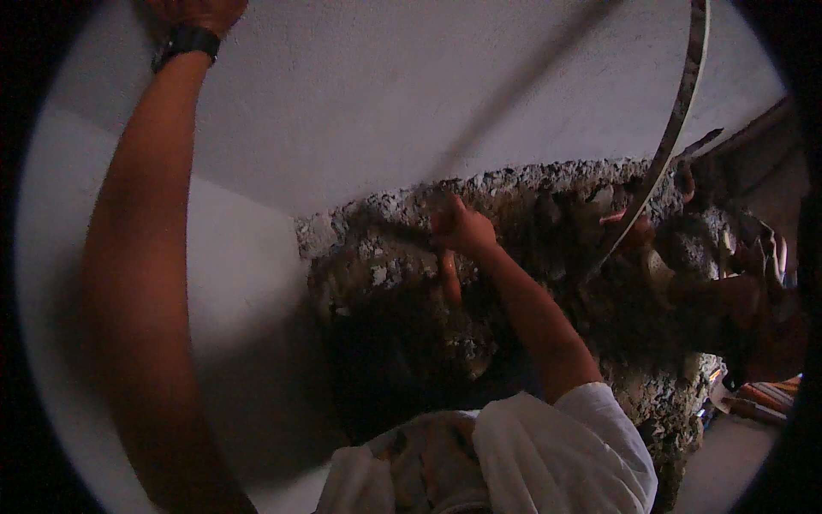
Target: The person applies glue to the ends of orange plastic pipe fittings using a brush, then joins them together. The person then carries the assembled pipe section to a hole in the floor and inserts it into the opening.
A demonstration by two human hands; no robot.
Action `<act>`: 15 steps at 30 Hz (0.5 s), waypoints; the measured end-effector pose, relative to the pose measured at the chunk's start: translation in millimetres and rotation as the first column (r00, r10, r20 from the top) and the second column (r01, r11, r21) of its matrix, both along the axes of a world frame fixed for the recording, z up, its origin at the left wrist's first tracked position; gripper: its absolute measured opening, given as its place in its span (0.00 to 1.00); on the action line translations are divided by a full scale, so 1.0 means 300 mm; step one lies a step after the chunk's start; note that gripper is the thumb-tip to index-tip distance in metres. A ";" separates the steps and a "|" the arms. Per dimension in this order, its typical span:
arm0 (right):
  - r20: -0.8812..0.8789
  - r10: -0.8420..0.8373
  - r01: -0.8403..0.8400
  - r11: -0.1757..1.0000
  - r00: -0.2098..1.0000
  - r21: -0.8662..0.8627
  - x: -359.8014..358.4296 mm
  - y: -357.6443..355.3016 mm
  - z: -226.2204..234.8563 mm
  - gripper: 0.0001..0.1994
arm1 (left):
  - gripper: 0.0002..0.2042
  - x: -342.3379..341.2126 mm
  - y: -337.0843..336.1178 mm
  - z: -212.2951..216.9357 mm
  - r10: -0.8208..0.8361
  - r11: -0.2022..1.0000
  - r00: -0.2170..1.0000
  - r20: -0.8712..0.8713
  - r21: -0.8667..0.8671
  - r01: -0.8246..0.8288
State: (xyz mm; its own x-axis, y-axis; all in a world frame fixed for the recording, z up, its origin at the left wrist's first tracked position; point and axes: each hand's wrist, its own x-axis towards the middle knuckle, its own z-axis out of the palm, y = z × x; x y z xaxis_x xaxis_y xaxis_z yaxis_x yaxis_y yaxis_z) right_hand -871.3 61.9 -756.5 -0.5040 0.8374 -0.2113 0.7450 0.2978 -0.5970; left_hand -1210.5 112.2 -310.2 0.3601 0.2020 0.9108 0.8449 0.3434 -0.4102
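Note:
My right hand (467, 230) is closed in a fist against the rough, broken strip of wall (548, 201) just below the smooth white plaster. A dark, blurred elongated shape (396, 229) runs left from the fist; whether it is a tool or a shadow, I cannot tell. Just under the fist hangs a short orange tube-like piece (450, 276). At the upper left my left hand (199, 12) lies up against the white wall, above a black wristwatch (187, 44). The picture's edge cuts off its fingers.
A long, thin curved strip (672, 141) crosses the right side in front of the wall. Reddish piping (634, 230) sticks out of the broken masonry there. Dim, cluttered objects (753, 308) fill the far right. A white side wall (244, 248) meets the corner at left.

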 end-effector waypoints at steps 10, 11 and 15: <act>-0.128 -0.108 0.102 0.993 0.986 -0.056 0.077 -0.021 -0.114 0.65 | 0.42 -0.034 0.055 -0.005 -0.195 0.980 0.980 0.034 0.045 0.193; -0.142 -0.112 0.107 0.993 0.984 -0.040 0.083 -0.015 -0.155 0.65 | 0.44 -0.044 0.066 -0.012 -0.202 0.979 0.978 0.045 0.044 0.200; -0.216 -0.139 0.137 0.990 0.966 -0.022 0.037 -0.044 -0.138 0.51 | 0.46 -0.047 0.001 0.033 -0.141 0.990 0.989 0.051 -0.004 0.142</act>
State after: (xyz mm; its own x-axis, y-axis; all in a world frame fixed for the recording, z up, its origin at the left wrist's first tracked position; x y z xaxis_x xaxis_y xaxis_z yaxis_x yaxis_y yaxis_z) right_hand -860.1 48.6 -797.8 -0.4180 0.9011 -0.1155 0.6314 0.1968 -0.7501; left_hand -1224.6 112.6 -300.2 0.3394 0.1592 0.9271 0.9043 0.2159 -0.3682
